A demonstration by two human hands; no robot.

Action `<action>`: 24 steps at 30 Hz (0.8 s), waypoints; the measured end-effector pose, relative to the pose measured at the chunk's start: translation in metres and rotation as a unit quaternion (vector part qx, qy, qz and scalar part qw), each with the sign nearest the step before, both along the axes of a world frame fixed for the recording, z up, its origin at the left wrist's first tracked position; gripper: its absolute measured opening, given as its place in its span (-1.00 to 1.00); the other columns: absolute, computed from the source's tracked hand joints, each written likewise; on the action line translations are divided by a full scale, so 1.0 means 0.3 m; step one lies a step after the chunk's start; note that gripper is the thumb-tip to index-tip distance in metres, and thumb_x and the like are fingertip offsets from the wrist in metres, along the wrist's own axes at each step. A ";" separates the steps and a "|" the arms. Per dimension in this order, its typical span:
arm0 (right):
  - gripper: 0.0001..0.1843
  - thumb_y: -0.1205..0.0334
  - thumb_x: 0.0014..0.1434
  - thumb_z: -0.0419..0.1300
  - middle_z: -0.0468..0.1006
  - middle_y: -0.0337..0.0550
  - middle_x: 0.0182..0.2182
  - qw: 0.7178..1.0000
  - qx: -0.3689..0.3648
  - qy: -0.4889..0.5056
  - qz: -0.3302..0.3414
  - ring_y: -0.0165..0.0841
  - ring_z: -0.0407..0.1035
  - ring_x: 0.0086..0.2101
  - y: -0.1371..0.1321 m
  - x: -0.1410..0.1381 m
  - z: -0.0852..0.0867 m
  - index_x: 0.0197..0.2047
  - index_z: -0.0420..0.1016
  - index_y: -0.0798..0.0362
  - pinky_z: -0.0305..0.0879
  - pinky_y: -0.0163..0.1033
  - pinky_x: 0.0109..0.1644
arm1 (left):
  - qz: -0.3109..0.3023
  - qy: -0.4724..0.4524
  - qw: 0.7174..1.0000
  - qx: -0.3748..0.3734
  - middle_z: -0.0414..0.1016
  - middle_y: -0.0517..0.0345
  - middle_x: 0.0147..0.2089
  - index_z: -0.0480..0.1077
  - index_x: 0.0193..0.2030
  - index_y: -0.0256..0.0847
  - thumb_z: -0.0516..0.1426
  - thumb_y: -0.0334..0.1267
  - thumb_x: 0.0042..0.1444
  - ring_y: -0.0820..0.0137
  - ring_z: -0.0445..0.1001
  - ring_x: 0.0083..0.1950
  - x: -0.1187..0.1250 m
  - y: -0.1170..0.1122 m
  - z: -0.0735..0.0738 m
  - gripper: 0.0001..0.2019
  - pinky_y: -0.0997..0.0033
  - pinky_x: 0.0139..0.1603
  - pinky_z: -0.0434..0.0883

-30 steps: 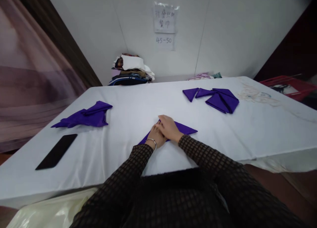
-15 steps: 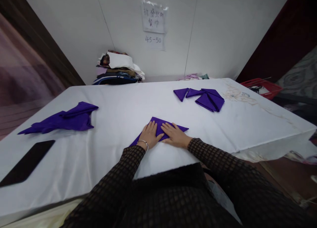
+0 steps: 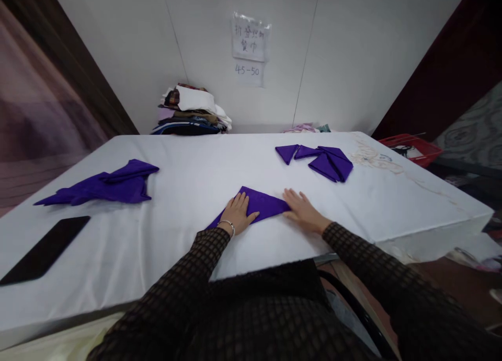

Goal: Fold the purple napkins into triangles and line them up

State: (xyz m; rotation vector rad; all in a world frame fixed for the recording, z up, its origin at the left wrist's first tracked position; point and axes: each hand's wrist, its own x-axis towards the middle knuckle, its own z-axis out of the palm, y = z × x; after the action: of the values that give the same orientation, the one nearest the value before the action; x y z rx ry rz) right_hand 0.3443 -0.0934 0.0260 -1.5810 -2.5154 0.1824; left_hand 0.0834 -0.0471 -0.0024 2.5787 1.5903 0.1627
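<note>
A purple cloth napkin (image 3: 263, 205), folded into a flat triangle, lies on the white-covered table in front of me. Flat on its left part rests my left hand (image 3: 238, 213), fingers stretched out, a bracelet at the wrist. My right hand (image 3: 304, 212) is spread at the napkin's right corner and hides the tip of it. Toward the back right are several folded purple napkins (image 3: 331, 162), some in small triangles. On the left, a loose heap of purple cloth (image 3: 113, 184) is crumpled on the table.
A dark flat slab (image 3: 45, 251) lies at the left of the white tablecloth (image 3: 188, 178). Behind the table, a stack of folded clothes (image 3: 194, 110) leans by the wall, under handwritten paper signs (image 3: 250, 47). A red basket (image 3: 421, 149) stands beyond the right edge.
My right hand has slid right across the napkin, from its middle to its right corner. My left hand stays pressed on the left part. The view has shifted slightly.
</note>
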 end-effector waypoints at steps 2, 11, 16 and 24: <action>-0.24 -0.18 0.25 -0.14 -0.09 0.05 0.32 0.996 -0.002 0.000 0.086 -0.19 -0.28 0.30 -0.022 -0.100 -0.001 0.35 -0.11 0.11 -0.31 0.06 0.31 | 0.000 0.001 1.000 0.003 -0.05 -0.18 0.37 0.06 0.29 -0.40 -0.16 0.16 0.17 0.14 -0.11 0.39 -0.001 -0.001 -0.002 -0.27 0.10 0.32 -0.06; -0.32 -0.10 0.27 -0.15 0.01 0.05 0.30 0.999 -0.017 -0.035 0.033 -0.18 -0.13 0.27 0.001 0.008 -0.061 0.34 -0.05 0.08 -0.20 0.10 0.28 | 0.005 -0.006 1.000 -0.011 -0.07 -0.13 0.39 0.02 0.32 -0.36 -0.19 0.22 0.14 0.16 -0.13 0.39 -0.004 -0.006 -0.010 -0.22 0.11 0.33 -0.08; -0.29 -0.13 0.26 -0.15 -0.06 0.03 0.32 0.998 0.023 -0.020 0.061 -0.17 -0.24 0.29 0.010 -0.099 -0.035 0.35 -0.06 0.09 -0.29 0.09 0.30 | 0.007 -0.018 1.000 -0.012 -0.08 -0.14 0.39 0.02 0.32 -0.36 -0.16 0.20 0.15 0.14 -0.14 0.39 -0.004 -0.009 -0.009 -0.24 0.09 0.33 -0.09; -0.22 -0.20 0.24 -0.20 -0.06 0.06 0.31 0.994 -0.034 0.039 0.099 -0.20 -0.24 0.29 0.144 -0.373 -0.047 0.35 -0.11 0.14 -0.28 0.04 0.30 | -0.013 0.007 1.000 -0.026 -0.09 -0.13 0.39 -0.07 0.34 -0.35 -0.06 -0.04 0.15 0.16 -0.18 0.40 -0.004 -0.011 0.002 -0.33 0.08 0.34 -0.13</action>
State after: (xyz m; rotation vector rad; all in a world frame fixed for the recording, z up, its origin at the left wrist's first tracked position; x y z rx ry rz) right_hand 0.2324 -0.0502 0.0118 -1.3156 -2.6282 0.3497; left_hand 0.0823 -0.0503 -0.0018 2.5647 1.5444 0.0982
